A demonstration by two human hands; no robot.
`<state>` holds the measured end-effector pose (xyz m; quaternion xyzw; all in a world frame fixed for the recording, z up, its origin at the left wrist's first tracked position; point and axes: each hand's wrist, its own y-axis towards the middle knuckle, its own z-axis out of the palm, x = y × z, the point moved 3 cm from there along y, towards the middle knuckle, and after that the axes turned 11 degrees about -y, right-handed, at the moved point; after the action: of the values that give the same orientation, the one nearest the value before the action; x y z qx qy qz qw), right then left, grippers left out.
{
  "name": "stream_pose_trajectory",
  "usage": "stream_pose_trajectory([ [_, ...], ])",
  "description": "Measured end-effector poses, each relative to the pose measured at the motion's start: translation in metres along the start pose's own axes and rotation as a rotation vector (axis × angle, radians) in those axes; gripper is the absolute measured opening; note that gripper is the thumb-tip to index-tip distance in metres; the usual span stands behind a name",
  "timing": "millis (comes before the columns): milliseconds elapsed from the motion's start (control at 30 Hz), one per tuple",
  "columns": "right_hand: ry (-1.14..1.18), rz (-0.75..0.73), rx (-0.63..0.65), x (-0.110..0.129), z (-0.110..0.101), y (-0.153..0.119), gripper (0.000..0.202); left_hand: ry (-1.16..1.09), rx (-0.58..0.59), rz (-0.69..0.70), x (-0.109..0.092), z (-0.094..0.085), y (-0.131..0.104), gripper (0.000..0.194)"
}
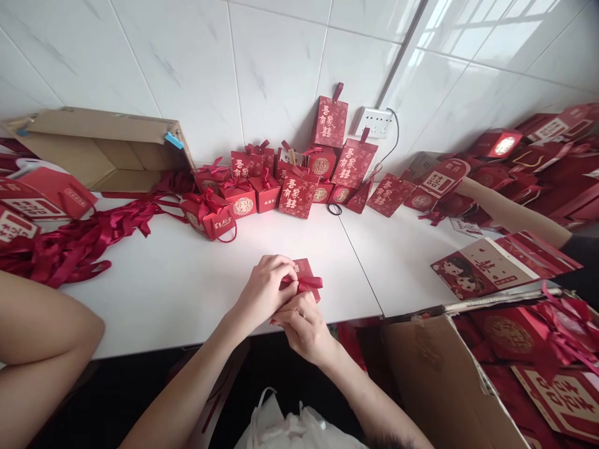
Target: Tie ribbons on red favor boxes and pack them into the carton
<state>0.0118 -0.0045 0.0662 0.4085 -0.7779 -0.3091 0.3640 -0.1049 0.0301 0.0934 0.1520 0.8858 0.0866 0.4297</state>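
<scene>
Ahead of me a wall of large white marbled tiles (196, 62) fills the upper half of the frame, with thin grey grout lines. At upper right it meets a second tiled wall (505, 56) in a corner, where bright window light lies in pale panes. A white socket (377, 121) sits low near that corner, a black cable looping from it. My white table (187, 293) spans the middle, a seam running down its right part.
</scene>
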Motion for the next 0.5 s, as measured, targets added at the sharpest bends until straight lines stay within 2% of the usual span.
stream_pose_trajectory([
  [267, -0.026, -0.187, 0.098, 0.008, 0.0, -0.005, 0.014, -0.005, -0.033, 0.009, 0.004, 0.004, -0.001, 0.009],
  [333, -0.036, -0.188, 0.112, 0.011, -0.005, -0.006, 0.006, -0.001, -0.051, 0.026, 0.006, 0.003, -0.002, 0.008],
  [400, -0.01, -0.094, 0.048, 0.009, -0.018, -0.006, 0.016, -0.01, -0.068, 0.044, 0.007, 0.002, -0.004, 0.003],
  [467, -0.03, 0.162, -0.027, -0.001, -0.034, -0.005, 0.028, -0.027, -0.083, 0.062, 0.007, 0.0, -0.005, 0.004],
  [500, -0.07, 0.336, -0.009, -0.008, -0.041, -0.006, 0.032, -0.035, -0.085, 0.07, 0.006, -0.001, -0.006, 0.005],
])
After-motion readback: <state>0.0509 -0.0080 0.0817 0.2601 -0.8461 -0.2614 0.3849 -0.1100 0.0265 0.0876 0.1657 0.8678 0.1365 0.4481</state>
